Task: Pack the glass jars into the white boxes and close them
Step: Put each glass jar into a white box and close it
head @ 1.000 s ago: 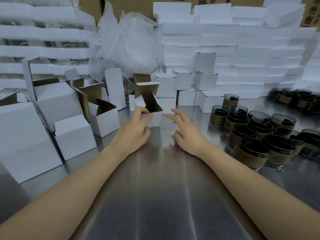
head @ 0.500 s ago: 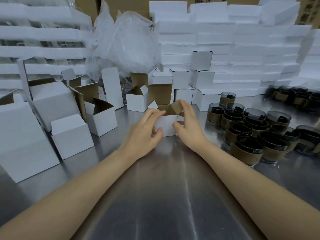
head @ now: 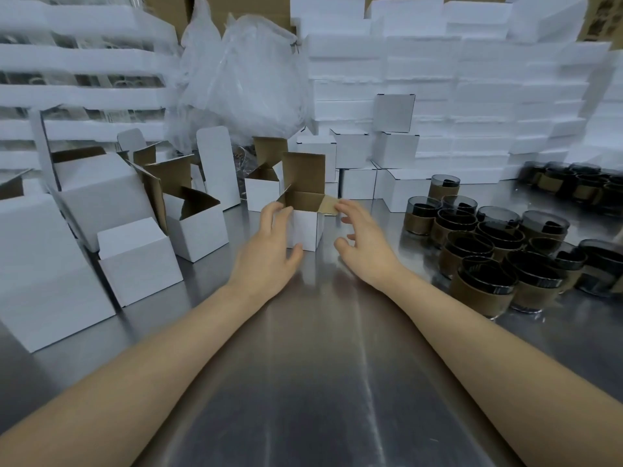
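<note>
surface: brushed stainless steel tabletop (head: 320,382) | back centre: crumpled clear plastic bag (head: 242,82) | back left: stacked white foam trays (head: 84,59) | behind: brown cardboard carton (head: 168,8)

Right hand (head: 367,251) off box (head: 305,227) (flaps now spread).
</note>
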`<state>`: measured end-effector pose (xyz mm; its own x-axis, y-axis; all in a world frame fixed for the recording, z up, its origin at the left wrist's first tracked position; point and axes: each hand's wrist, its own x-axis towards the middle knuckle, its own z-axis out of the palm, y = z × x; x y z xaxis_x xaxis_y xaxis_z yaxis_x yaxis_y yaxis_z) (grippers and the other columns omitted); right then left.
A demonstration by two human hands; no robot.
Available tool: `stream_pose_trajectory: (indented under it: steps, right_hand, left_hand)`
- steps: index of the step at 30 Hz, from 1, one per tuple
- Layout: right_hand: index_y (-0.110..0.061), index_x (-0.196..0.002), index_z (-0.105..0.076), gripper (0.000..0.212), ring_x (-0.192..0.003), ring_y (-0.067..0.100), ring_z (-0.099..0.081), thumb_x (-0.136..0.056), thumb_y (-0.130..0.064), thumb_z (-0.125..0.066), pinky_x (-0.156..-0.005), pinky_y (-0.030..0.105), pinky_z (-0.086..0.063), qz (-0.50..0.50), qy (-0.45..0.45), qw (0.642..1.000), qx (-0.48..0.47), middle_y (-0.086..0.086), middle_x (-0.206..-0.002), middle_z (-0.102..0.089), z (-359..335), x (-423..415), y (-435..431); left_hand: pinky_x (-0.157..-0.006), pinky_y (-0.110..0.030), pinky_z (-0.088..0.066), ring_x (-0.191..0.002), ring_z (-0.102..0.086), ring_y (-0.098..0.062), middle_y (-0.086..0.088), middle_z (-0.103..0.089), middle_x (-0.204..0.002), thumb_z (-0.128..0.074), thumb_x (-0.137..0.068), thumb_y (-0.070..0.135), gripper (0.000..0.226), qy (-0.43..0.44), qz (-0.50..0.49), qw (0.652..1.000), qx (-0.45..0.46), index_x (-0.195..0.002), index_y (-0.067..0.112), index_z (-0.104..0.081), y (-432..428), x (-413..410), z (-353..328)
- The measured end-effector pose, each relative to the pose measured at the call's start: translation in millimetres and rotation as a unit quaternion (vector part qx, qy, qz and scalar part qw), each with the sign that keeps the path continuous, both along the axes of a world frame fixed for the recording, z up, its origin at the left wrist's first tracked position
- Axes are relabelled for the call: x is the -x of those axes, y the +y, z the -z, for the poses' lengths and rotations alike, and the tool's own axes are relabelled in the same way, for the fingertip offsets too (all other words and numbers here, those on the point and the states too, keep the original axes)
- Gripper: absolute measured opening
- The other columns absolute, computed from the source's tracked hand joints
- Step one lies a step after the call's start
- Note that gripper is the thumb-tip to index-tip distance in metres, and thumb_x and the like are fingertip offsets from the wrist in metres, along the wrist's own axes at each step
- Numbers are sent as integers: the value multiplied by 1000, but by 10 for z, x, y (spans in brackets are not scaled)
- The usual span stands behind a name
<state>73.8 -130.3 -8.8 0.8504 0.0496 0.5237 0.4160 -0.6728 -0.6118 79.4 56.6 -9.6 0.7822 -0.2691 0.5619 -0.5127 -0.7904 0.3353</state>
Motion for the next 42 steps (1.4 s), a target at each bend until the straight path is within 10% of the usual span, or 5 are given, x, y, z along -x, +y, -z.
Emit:
stream_pose_trajectory:
  steps: [9,18,27,33,42]
  right_hand:
    - [-11,-131,-29,77,-138,11,-32,-79,-49,-72,-112,33,-33,-35,112,992,-51,-5,-158,-21,-8,4,20]
    - [-10,-113,-31,72,-117,21,-49,-71,-35,-84,-103,40,-42,-5,99,988,-119,8,-122,-46,-6,-20,-2]
    - [-18,-145,-21,84,-132,12,-37,-82,-31,-75,-110,29,-33,-53,92,991,-86,2,-146,-31,-5,-1,-10]
    - [-19,-145,-24,83,-128,17,-46,-82,-30,-75,-109,42,-39,-48,110,987,-107,0,-140,-46,-8,-9,-24]
    - [-19,-155,-3,80,-142,11,-29,-95,-20,-56,-105,21,-28,-77,177,981,10,-5,-157,-26,8,-45,-29]
  left_hand:
    - [-70,-21,-47,-71,-55,-8,5,-37,-111,-57,-92,14,58,-21,96,990,100,-146,16,-35,-22,29,-30]
    - [-67,-16,-44,-67,-55,-9,6,-45,-118,-58,-91,12,36,-57,150,983,89,-127,15,-55,-13,74,-31]
    - [-58,-27,-40,-77,-51,-8,11,-15,-155,-47,-95,44,58,-75,-5,997,-22,-145,19,-33,-8,33,-6]
    - [-83,-24,-38,-120,-53,-17,6,-45,-146,-51,-93,50,63,-19,13,999,33,-148,27,-29,2,-30,49]
    - [-82,-40,-53,-80,-55,-17,3,-30,-119,-65,-86,48,50,27,34,997,59,-128,26,-47,34,-43,19]
